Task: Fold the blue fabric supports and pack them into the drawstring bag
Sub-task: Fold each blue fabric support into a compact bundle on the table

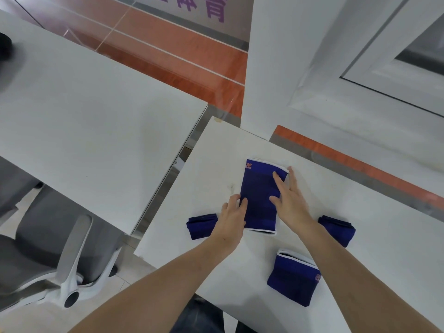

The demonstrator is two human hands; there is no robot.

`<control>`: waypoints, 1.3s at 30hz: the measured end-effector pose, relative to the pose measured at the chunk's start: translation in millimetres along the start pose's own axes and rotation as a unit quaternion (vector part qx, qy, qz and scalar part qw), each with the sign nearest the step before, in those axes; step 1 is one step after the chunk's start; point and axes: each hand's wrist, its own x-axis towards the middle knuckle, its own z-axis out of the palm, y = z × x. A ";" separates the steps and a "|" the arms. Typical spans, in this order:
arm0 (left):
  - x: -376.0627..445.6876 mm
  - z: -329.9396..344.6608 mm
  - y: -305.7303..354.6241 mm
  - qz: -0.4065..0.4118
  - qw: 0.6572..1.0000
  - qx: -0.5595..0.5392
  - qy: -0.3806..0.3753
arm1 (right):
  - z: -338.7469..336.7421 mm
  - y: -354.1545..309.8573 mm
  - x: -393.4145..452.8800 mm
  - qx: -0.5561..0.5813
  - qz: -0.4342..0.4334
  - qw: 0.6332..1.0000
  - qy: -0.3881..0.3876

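Observation:
A long blue fabric support (259, 188) with white edging lies flat on the white table (360, 236). My left hand (231, 217) grips its near left edge. My right hand (289, 195) lies flat with spread fingers on its right side. A folded blue support (200, 225) sits to the left, partly behind my left wrist. Another folded one (337, 230) lies to the right. A third folded support (294, 278) with white trim rests near the front edge. No drawstring bag is in view.
A second white table (84, 111) stands to the left across a narrow gap. A grey office chair (48, 248) sits below it. A white pillar and window frame (336, 68) rise behind the table. Red floor strips run beyond.

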 end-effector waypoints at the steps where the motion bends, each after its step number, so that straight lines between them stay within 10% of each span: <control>1: 0.3 1.7 -0.1 0.008 1.000 0.022 0.006 | -2.1 0.1 -0.7 -0.020 0.012 1.000 0.004; 9: 11.8 -3.7 12.3 -0.050 0.996 -0.073 0.032 | 3.3 3.1 -9.7 -0.015 0.048 0.997 0.054; 20: 65.4 -32.8 31.3 -0.230 0.889 -0.395 0.031 | 0.5 3.4 -10.8 0.013 0.064 0.997 0.033; 27: 71.3 -37.3 37.9 -0.168 0.921 -0.352 0.000 | -5.7 8.0 -13.8 0.182 0.052 0.979 0.074; 32: 55.0 -49.5 46.7 -0.080 0.894 -0.439 -0.033 | -22.2 -0.4 -27.1 0.505 0.126 0.850 0.077; 39: 37.4 -79.6 61.2 0.003 0.872 -0.490 0.003 | -45.2 -19.7 -41.2 0.542 0.076 0.826 0.133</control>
